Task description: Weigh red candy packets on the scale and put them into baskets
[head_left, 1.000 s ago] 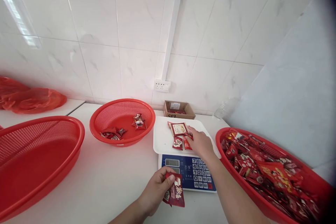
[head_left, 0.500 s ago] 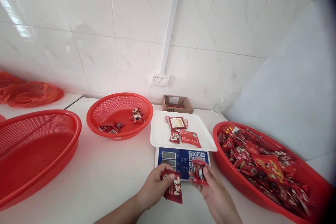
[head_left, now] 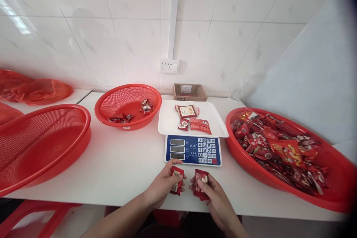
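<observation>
Near the scale's (head_left: 193,150) six o'clock, our left hand (head_left: 160,186) pinches a red packet (head_left: 174,188), fingers closed; our right hand (head_left: 218,198) likewise grips a dark-red packet (head_left: 198,175). Should either pinch loosen, something could drop onto the desk (head_left: 131,167).

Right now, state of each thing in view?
Left hand: gripping red packet
Right hand: gripping dark red packet
Weighing scale: on, digits showing
Scale tray: loaded with packets
Right basket: heaped with packets
Middle basket: sparsely filled
Left basket: upright, partly visible
Cardboard box: open
Wall socket: no plugs
Red bags: crumpled
</observation>
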Tool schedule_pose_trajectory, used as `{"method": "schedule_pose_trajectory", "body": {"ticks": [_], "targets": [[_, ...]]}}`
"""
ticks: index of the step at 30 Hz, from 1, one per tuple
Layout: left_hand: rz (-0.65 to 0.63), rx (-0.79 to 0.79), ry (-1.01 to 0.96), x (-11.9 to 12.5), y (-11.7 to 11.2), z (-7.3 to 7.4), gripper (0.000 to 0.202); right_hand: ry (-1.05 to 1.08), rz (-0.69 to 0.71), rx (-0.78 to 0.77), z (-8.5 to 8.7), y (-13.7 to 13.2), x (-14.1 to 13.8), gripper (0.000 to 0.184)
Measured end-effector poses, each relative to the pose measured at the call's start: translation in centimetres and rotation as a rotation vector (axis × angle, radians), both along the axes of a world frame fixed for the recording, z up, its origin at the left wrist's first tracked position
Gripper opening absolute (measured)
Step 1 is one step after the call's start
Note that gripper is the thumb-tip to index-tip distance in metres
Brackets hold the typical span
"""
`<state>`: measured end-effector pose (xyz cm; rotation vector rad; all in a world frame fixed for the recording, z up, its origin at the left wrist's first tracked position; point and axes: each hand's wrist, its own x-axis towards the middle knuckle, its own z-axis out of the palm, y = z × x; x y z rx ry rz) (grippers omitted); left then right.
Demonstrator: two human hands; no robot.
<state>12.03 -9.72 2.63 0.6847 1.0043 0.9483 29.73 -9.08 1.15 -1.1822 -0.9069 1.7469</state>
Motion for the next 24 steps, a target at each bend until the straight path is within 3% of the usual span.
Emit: {"method": "schedule_pose_trajectory", "body": {"ticks": [4, 9, 13, 19, 22, 24], "targets": [[0.029, -0.079, -0.128, -1.5, -0.6, 1.1, 0.066, 0.111, 0.013, -0.124, -0.3, 0.4, 1.3, 0.043], [0.050, -0.076, -0.118, -2.0, -0.9, 1.8, 0.062, 0.161, 0.054, -0.116, -1.1, 0.6, 1.7, 0.051], [0.084, -0.037, -0.066, -1.8, 0.2, 2.7, 0.048, 0.193, 0.067, -0.102, -1.7, 0.9, 1.8, 0.050], [0.102, 0.271, 0.074, -1.1, 5.2, 7.4, 0.064, 0.228, 0.052, -0.141, -1.8, 1.0, 1.7, 0.050], [0.098, 0.542, 0.311, -0.4, 9.1, 9.3, 0.068, 0.285, 0.056, -0.144, -2.1, 1.1, 1.8, 0.049], [0.087, 0.696, 0.528, 0.0, 11.8, 9.9, 0.070, 0.326, 0.064, -0.144, -2.3, 1.1, 1.9, 0.048]]}}
